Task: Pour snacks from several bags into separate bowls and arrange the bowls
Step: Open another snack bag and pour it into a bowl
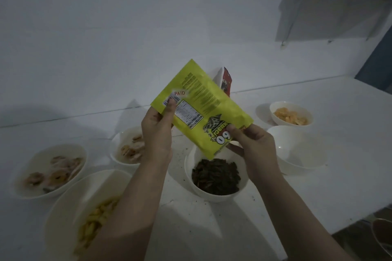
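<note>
Tipping the yellow bag (pixel 201 108) over the seed bowl (pixel 214 176)

My left hand (pixel 158 131) pinches its upper edge, my right hand (pixel 252 146) pinches the lower corner.

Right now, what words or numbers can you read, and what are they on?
"PAID": sticker on the yellow bag.
"NUTRITION INFORMATION": table heading on the yellow bag, upside down.
"60": big digits near the bag's lower end.
Remaining fine print and the logo: too blurred.
Red bag behind: unreadable.
</note>
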`<state>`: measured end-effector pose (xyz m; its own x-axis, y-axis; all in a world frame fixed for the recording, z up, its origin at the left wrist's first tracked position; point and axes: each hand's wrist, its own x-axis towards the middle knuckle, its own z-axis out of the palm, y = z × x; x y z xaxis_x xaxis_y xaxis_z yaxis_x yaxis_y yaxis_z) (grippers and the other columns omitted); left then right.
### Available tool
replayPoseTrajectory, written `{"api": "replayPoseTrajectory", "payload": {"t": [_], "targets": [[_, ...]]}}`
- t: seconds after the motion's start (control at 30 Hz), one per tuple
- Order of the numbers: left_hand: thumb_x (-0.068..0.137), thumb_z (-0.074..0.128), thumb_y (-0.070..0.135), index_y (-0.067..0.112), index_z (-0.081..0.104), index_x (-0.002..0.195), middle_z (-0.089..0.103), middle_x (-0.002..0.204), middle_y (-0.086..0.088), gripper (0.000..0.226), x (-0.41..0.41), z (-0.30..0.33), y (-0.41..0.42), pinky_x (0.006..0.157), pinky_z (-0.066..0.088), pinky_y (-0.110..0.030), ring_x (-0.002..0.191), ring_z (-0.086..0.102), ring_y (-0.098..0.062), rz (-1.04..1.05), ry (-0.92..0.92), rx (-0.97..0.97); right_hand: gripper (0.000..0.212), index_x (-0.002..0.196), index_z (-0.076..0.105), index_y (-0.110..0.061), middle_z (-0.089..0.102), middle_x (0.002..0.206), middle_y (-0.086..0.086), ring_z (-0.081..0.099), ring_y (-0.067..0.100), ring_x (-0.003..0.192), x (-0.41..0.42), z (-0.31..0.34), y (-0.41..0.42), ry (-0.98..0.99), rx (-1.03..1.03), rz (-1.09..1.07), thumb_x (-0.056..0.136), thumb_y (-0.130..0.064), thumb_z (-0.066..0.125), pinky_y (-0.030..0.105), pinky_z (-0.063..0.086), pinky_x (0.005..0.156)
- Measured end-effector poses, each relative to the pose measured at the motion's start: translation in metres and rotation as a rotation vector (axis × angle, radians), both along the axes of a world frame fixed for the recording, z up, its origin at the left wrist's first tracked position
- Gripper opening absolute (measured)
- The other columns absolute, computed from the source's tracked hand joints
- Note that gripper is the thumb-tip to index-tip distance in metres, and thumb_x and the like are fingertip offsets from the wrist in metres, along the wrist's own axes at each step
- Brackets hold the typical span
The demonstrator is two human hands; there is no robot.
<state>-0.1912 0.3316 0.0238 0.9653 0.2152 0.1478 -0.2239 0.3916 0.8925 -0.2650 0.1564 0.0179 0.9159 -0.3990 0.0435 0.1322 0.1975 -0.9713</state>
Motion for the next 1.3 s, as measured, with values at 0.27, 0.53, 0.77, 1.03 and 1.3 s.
{"api": "replayPoseTrajectory", "payload": {"t": [0.27, 0.53, 0.77, 1.03, 1.3], "targets": [[0.092, 0.064, 0.031, 0.031, 0.062, 0.108, 0.066, 0.102, 0.013, 0.016, -0.02, 0.001, -0.097, 0.074, 0.049, -0.022, 0.089, 0.059, -0.005, -0.168, -0.015, 0.175, 0.014, 0.101, 0.075, -0.009, 0.078, 0.097, 0.007, 0.074, 0.023, 0.091, -0.047, 0.004, -0.067, -0.073, 0.131, -0.268, 0.09, -0.01, 0.067, 0.035, 0.06, 0.074], [0.09, 0.063, 0.01, 0.031, 0.053, 0.103, 0.059, 0.084, 0.014, 0.026, -0.062, 0.001, -0.25, 0.076, 0.044, -0.03, 0.076, 0.053, -0.012, -0.377, -0.057, 0.167, 0.012, 0.1, 0.073, -0.009, 0.078, 0.096, 0.005, 0.074, 0.018, 0.09, -0.111, 0.006, -0.192, -0.128, 0.197, -0.51, 0.092, -0.008, 0.064, 0.03, 0.059, 0.072], [0.09, 0.059, 0.01, 0.03, 0.053, 0.1, 0.055, 0.089, 0.008, 0.023, -0.117, 0.007, -0.397, 0.073, 0.044, -0.029, 0.074, 0.047, -0.015, -0.583, -0.076, 0.193, 0.012, 0.101, 0.072, -0.007, 0.077, 0.098, 0.008, 0.073, 0.021, 0.09, -0.181, 0.005, -0.321, -0.144, 0.204, -0.67, 0.091, -0.007, 0.065, 0.028, 0.06, 0.07], [0.094, 0.055, 0.012, 0.023, 0.053, 0.099, 0.053, 0.09, 0.004, 0.013, -0.18, -0.015, -0.549, 0.066, 0.044, -0.027, 0.068, 0.046, -0.014, -0.817, -0.04, 0.306, 0.011, 0.1, 0.072, -0.009, 0.077, 0.095, 0.007, 0.073, 0.021, 0.084, -0.26, -0.015, -0.447, -0.093, 0.173, -0.863, 0.093, -0.007, 0.064, 0.033, 0.06, 0.073], [0.095, 0.054, 0.014, 0.026, 0.054, 0.096, 0.054, 0.093, 0.004, 0.012, -0.205, -0.069, -0.686, 0.065, 0.044, -0.029, 0.066, 0.05, -0.011, -0.999, 0.027, 0.434, 0.009, 0.098, 0.071, -0.008, 0.073, 0.102, 0.014, 0.071, 0.025, 0.089, -0.304, -0.072, -0.556, -0.005, 0.251, -1.071, 0.094, -0.008, 0.064, 0.042, 0.057, 0.08]]}}
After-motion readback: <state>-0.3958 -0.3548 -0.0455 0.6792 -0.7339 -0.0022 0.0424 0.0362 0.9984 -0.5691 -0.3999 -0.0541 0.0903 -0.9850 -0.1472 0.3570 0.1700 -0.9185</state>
